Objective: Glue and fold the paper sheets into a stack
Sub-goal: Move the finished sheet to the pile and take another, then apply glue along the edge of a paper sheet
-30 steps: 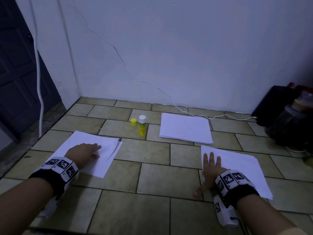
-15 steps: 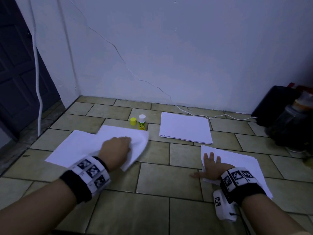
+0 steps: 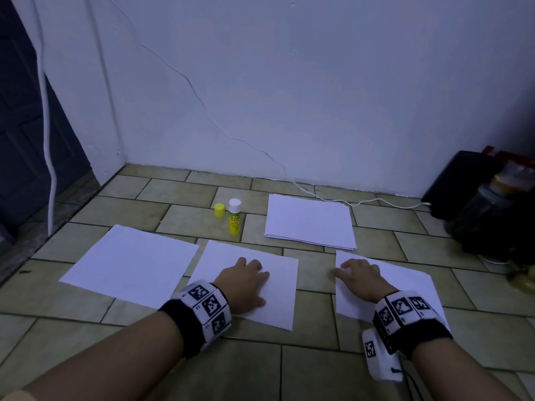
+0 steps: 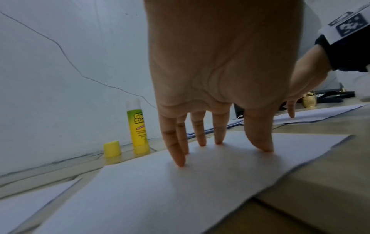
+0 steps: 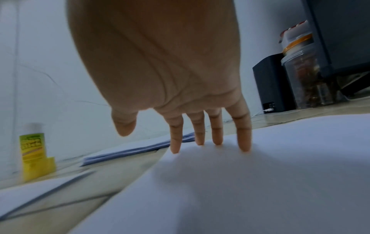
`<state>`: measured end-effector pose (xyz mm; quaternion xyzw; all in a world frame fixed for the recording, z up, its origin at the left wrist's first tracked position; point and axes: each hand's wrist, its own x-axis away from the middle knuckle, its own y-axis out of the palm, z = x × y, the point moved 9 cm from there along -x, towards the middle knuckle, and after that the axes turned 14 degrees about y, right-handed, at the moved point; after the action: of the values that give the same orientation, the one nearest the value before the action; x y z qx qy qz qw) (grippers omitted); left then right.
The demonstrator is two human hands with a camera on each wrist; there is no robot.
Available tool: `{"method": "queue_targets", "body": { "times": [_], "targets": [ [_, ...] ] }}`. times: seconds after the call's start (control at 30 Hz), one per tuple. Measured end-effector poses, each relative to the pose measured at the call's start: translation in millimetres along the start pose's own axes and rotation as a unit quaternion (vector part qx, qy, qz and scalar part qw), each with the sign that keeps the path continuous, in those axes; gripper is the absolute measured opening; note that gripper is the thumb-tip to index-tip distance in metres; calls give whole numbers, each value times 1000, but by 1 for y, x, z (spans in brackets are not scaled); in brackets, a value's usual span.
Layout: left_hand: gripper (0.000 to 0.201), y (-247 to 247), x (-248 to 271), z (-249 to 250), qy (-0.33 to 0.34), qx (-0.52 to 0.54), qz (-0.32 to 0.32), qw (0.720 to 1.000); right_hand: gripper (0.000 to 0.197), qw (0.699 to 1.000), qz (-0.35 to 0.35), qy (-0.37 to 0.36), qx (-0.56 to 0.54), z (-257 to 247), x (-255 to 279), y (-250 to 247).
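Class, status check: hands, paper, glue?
Left hand flat on middle sheet. Right hand flat on right sheet. Glue stick uncapped, upright.

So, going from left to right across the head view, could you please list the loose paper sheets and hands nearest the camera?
Left sheet → middle sheet under the left hand → right hand on the right sheet.

Bare tile gap between middle sheet (image 3: 275, 273) and right sheet (image 3: 405, 282); glue stick (image 3: 234, 217) upright beyond.

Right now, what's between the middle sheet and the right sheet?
Only bare floor tile: the middle sheet and right sheet lie apart, clearest in the head view.
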<state>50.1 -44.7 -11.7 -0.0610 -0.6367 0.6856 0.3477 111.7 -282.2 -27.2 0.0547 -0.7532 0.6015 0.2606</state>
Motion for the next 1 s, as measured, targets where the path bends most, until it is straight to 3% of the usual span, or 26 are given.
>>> {"method": "queue_targets", "body": {
  "times": [0.1, 0.17, 0.23, 0.3, 0.53, 0.73, 0.87, 1.0],
  "targets": [
    [72, 1, 1, -4, 33, -16, -14, 999, 43, 999, 16, 18, -25, 6, -10, -5],
    [77, 3, 1, -5, 44, -28, -23, 998, 42, 997, 65, 15, -32, 1, -8, -19],
    [81, 3, 1, -6, 51, -39, -26, 998, 39, 986, 148, -24, -77, -15, 0, -40],
    [84, 4, 0, -8, 50, -46, -22, 997, 30, 970, 181, -88, -139, -42, 7, -52],
    [86, 28, -6, -21, 17, 17, -89, 996, 29, 953, 71, -273, -112, -190, 33, -35],
    [86, 32, -10, -23, 19, 16, -100, 995, 59, 968, -18, -227, -109, -258, 15, -21],
    [80, 31, -9, -24, 25, 0, -103, 994, 26, 975, 3, -210, -74, -274, 7, -17],
    [82, 31, -8, -24, 26, 0, -100, 995, 27, 969, 0, -222, -106, -266, 8, -21]
  ]
}}
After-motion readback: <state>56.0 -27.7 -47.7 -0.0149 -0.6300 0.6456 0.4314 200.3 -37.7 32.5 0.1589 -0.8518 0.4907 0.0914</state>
